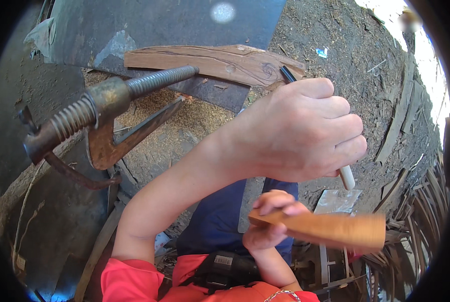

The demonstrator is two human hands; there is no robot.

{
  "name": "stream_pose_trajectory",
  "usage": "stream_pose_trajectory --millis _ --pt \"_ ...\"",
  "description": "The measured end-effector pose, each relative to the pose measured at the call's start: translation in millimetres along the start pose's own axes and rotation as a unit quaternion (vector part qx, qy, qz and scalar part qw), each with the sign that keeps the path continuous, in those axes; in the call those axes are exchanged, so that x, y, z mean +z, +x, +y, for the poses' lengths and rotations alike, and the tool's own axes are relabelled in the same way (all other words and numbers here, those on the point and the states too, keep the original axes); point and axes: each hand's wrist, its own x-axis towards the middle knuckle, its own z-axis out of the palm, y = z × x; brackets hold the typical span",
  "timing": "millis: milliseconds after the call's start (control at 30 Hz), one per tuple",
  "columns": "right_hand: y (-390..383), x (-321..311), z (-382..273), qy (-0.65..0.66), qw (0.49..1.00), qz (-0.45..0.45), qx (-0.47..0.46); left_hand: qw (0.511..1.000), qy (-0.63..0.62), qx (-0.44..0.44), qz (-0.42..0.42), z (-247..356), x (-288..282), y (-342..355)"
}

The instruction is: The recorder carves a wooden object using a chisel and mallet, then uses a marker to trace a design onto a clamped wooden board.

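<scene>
My left hand (305,131) is closed around a chisel (347,178) with a pale handle and a dark blade end. The handle butt sticks out below the fist. The blade end slants up to the right part of a wooden board (184,59) marked with curving lines. Whether its edge touches the wood cannot be made out. Lower down, my right hand (270,221) grips the narrow end of a wooden mallet (340,231), whose thick end is blurred and lies below the chisel butt. A rusty screw clamp (104,100) reaches toward the board's near edge.
The board lies along the near edge of a dark worktable (169,25). Wood shavings (154,143) cover the ground beneath. Dry slats (421,211) are heaped at the right, and a flat grey scrap (336,200) lies near the mallet. My legs (212,224) are below my left forearm.
</scene>
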Motion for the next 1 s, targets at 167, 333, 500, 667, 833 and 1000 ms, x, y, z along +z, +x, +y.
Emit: stream_pose_trajectory --millis 167,333,500,667,833,1000 --pt "-7 6 7 -0.034 0.991 0.054 -0.114 1.0 -0.02 0.006 -0.01 -3 -5 -1" --pt "-14 10 14 0.022 0.995 -0.066 -0.075 0.999 -0.034 0.02 -0.014 -6 -8 -1" --pt "-18 14 17 -0.044 0.988 -0.144 -0.018 0.999 -0.035 0.023 -0.015 -8 -9 -2" --pt "-19 20 20 -0.021 0.991 0.007 -0.13 0.998 -0.059 0.027 -0.002 -9 -11 -2" --pt "-20 23 20 -0.044 0.987 0.054 -0.143 0.998 -0.053 0.03 -0.03 -11 -13 -2" --pt "-21 28 25 0.024 0.999 -0.038 -0.022 0.997 -0.058 0.036 -0.039 -13 -14 -2"
